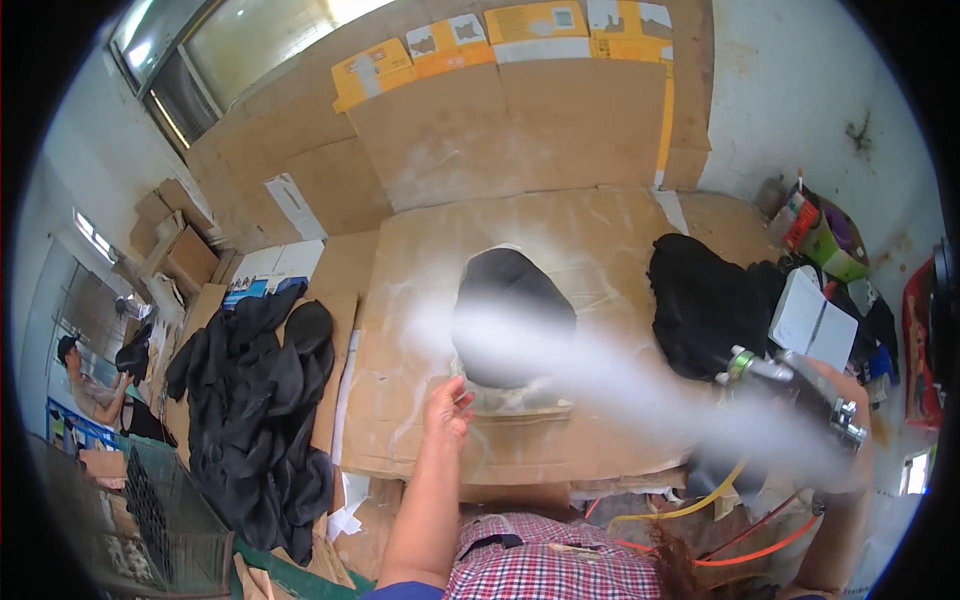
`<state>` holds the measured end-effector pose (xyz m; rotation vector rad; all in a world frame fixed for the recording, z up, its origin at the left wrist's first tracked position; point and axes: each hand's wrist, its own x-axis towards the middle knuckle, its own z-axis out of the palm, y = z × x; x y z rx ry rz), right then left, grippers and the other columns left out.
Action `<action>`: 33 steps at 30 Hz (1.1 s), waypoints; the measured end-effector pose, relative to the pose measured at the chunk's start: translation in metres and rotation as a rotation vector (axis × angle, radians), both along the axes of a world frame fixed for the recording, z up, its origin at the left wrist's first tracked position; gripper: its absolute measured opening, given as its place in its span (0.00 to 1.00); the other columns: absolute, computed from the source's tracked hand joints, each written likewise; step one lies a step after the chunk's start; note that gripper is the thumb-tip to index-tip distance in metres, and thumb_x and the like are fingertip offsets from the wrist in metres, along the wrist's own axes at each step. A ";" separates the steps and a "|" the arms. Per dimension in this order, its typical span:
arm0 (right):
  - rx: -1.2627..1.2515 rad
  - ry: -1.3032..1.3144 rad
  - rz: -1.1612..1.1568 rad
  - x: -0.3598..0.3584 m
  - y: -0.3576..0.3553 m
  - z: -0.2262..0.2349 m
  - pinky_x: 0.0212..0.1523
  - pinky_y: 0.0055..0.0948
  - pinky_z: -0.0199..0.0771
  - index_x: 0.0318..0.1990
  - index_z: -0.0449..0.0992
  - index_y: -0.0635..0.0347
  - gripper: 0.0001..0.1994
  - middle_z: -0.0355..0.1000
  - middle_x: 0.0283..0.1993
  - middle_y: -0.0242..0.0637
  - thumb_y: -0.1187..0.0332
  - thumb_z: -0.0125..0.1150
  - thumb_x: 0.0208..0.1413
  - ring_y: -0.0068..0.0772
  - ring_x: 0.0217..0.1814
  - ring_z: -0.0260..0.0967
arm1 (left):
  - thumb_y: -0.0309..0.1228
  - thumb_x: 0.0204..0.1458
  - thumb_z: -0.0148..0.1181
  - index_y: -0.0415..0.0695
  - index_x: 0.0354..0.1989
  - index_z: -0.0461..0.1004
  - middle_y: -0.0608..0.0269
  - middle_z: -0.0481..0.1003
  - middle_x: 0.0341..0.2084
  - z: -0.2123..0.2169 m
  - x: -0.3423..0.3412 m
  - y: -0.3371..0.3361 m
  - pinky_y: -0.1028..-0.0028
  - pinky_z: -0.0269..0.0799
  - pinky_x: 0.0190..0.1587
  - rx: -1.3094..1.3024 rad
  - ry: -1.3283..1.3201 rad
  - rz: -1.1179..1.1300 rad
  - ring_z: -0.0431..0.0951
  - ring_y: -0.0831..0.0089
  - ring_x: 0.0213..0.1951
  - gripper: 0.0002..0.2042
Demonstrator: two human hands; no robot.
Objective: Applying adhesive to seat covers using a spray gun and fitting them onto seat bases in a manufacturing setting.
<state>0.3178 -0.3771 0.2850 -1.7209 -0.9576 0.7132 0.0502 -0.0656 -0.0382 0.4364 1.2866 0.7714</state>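
A black oval fabric-like piece lies on a pale, overspray-coated base in the middle of the cardboard-covered table. My left hand is at the near left edge of that base, palm up, fingers loosely curled and apart, with nothing visible in them. On the right, my right hand grips a metal spray gun. A thick white mist streams from the gun leftward across the black piece, blurring its middle. The mist also hides part of the gun and my right fingers.
Black pieces are heaped at left and right. A spiral notebook and a green container are at far right. Yellow hose and orange hose trail below the table. Cardboard backboard rises behind. Another person is at far left.
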 end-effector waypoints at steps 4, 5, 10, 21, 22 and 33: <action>0.053 -0.033 0.068 0.006 -0.013 0.000 0.31 0.21 0.71 0.50 0.69 0.69 0.28 0.74 0.32 0.37 0.78 0.63 0.34 0.23 0.29 0.71 | 0.41 0.42 0.66 0.52 0.29 0.74 0.72 0.71 0.26 0.004 0.005 0.021 0.59 0.59 0.41 0.057 0.097 -0.062 0.71 0.68 0.36 0.10; 0.074 -0.045 0.222 0.007 -0.014 0.001 0.30 0.21 0.71 0.50 0.69 0.69 0.27 0.74 0.32 0.38 0.77 0.63 0.34 0.23 0.28 0.72 | 0.43 0.41 0.65 0.52 0.31 0.74 0.69 0.71 0.29 0.009 0.017 0.028 0.58 0.59 0.43 0.087 0.166 -0.100 0.70 0.67 0.38 0.13; 0.014 -0.439 0.369 0.003 -0.012 0.004 0.33 0.20 0.71 0.48 0.71 0.67 0.26 0.76 0.31 0.37 0.77 0.63 0.34 0.22 0.28 0.72 | 0.49 0.39 0.65 0.49 0.39 0.75 0.62 0.69 0.39 -0.028 0.029 0.072 0.52 0.54 0.52 0.183 0.235 -0.145 0.67 0.61 0.42 0.21; 0.052 -0.084 0.302 -0.005 0.018 -0.003 0.34 0.21 0.68 0.48 0.70 0.68 0.26 0.73 0.32 0.34 0.79 0.63 0.35 0.22 0.30 0.68 | 0.48 0.36 0.65 0.48 0.36 0.73 0.63 0.70 0.36 -0.043 0.011 0.104 0.52 0.50 0.54 0.151 0.238 -0.210 0.68 0.60 0.42 0.21; 0.040 -0.128 0.401 -0.002 0.019 -0.002 0.34 0.21 0.68 0.48 0.71 0.68 0.26 0.73 0.31 0.33 0.79 0.62 0.34 0.22 0.29 0.68 | 0.48 0.37 0.65 0.49 0.35 0.73 0.65 0.70 0.32 -0.047 -0.001 0.109 0.53 0.52 0.52 0.155 0.250 -0.219 0.68 0.61 0.40 0.20; 0.112 -0.305 0.279 0.018 -0.032 -0.015 0.24 0.23 0.72 0.46 0.67 0.72 0.27 0.71 0.23 0.38 0.78 0.64 0.32 0.27 0.21 0.71 | 0.51 0.38 0.66 0.50 0.27 0.72 0.67 0.70 0.24 0.024 -0.008 0.053 0.59 0.57 0.43 0.108 0.362 -0.235 0.70 0.68 0.30 0.19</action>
